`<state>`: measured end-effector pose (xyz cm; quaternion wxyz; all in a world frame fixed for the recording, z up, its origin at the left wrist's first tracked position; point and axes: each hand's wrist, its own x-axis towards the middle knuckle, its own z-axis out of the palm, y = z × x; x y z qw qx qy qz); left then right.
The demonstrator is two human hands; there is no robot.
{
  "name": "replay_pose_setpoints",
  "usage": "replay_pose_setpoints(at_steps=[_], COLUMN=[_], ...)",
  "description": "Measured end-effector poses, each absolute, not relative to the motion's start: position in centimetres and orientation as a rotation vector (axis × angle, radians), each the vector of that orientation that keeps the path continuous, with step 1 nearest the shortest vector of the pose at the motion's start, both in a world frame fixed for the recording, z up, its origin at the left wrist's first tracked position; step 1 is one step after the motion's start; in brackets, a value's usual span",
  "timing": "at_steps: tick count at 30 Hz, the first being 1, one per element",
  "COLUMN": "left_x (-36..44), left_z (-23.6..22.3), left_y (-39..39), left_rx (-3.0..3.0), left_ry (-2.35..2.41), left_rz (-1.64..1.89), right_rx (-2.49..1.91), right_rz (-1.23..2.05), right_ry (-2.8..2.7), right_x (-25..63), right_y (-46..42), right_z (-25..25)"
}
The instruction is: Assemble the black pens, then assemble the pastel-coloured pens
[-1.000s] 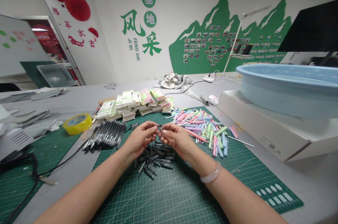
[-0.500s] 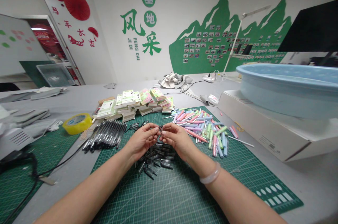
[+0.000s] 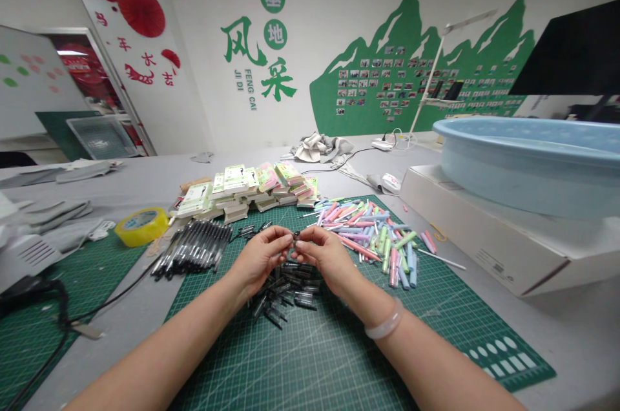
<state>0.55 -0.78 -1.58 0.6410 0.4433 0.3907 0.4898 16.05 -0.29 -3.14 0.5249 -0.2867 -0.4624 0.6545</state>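
Above the green cutting mat, both hands meet fingertip to fingertip: left hand and right hand pinch a small dark piece between thumbs and forefingers, grip closed on it from both sides. Piece too small and covered to identify. Under the hands, on the mat: loose heap of short black clear-sided parts, partly hidden by the fingers. Left of it, row of black pens, side by side. Right: jumbled pastel pen parts. Behind: stacked small boxes. Yellow tape roll beyond the pens, far left.
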Motion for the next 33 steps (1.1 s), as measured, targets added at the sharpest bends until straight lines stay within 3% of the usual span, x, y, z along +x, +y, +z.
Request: replay_pose_setpoints(at_steps=[33], left_x=[1.47], left_z=[-0.97], left_y=[-1.68], left_rx=[1.556], left_ry=[1.119], left_rz=[1.26], right_rx=[-0.619], right_rz=[1.635], right_ry=[-1.024], right_x=[15.84], right_y=[-0.11], right_z=[-3.6])
